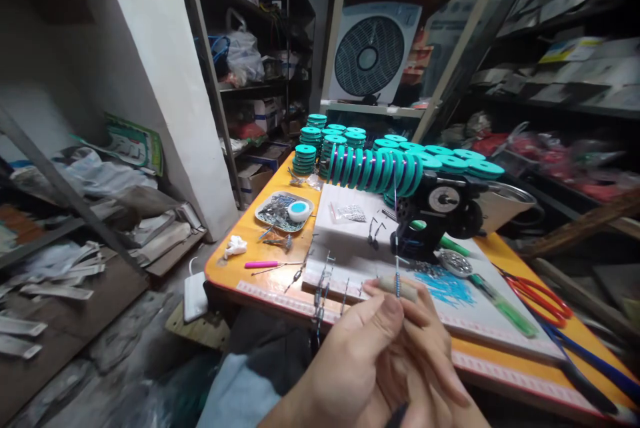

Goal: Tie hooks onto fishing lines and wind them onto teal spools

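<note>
My left hand (350, 355) and my right hand (430, 355) are closed together at the near edge of the orange table (250, 261). Between their fingertips they pinch a small pale cylindrical piece (400, 288). A thin purple line (397, 241) rises from it to a row of teal spools (375, 168) mounted on a black winding device (440, 211). Both thumbs press on the piece.
Stacks of teal spools (313, 141) stand at the back of the table. A metal dish (284, 211) of small parts, a pink-handled tool (263, 265), red scissors (540, 295), a green pen (505, 308) and a white board (350, 248) lie around. Shelves line both sides; a fan (370, 55) stands behind.
</note>
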`<state>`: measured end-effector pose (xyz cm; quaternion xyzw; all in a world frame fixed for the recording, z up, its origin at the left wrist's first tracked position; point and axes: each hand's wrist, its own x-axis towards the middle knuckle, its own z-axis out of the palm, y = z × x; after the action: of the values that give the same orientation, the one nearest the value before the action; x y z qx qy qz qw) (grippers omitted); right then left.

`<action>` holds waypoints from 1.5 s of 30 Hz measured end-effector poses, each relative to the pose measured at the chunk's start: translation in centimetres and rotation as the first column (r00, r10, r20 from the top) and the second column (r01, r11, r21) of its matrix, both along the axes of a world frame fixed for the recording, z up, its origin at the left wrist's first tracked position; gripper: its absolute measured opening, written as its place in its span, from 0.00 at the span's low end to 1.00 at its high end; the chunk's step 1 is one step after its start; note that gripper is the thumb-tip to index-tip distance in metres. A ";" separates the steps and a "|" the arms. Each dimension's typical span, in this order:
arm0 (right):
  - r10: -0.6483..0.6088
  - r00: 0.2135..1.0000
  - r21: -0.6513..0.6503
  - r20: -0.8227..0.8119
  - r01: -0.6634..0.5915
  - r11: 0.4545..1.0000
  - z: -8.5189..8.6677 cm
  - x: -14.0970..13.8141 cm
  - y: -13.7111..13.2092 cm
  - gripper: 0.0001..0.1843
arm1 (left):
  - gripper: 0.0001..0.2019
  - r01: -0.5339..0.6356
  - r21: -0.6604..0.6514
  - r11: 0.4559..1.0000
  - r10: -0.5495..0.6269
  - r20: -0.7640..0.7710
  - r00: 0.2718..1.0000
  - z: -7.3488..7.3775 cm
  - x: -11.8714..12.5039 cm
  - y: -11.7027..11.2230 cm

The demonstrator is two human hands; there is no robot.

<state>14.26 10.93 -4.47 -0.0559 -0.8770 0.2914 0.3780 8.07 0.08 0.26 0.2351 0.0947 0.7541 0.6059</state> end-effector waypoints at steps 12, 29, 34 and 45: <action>0.598 0.774 -0.974 -0.206 -0.222 -0.049 6.7 -1.0 3.5 0.16 | 0.18 -0.163 -0.251 0.954 0.089 -0.282 0.955 -2.2 0.0 1.1; 0.460 0.863 -0.977 -0.211 -0.195 -0.082 4.9 -1.2 2.9 0.17 | 0.21 0.076 -0.151 0.986 -0.075 0.012 0.997 -7.6 2.4 -1.8; 0.488 0.856 -0.969 -0.172 -0.236 0.072 5.4 -0.9 3.3 0.15 | 0.18 -0.019 -0.364 0.931 -0.045 -0.166 0.985 -4.8 1.7 -2.0; 0.430 0.859 -0.658 0.276 -0.158 0.737 9.4 0.0 5.1 0.21 | 0.16 -0.317 -0.259 0.913 0.123 -0.565 0.816 -0.4 -1.2 1.6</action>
<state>14.29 16.00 4.98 -0.0927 -0.7900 0.5987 0.0936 6.92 1.72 -0.19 0.3153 0.4162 0.6956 0.4935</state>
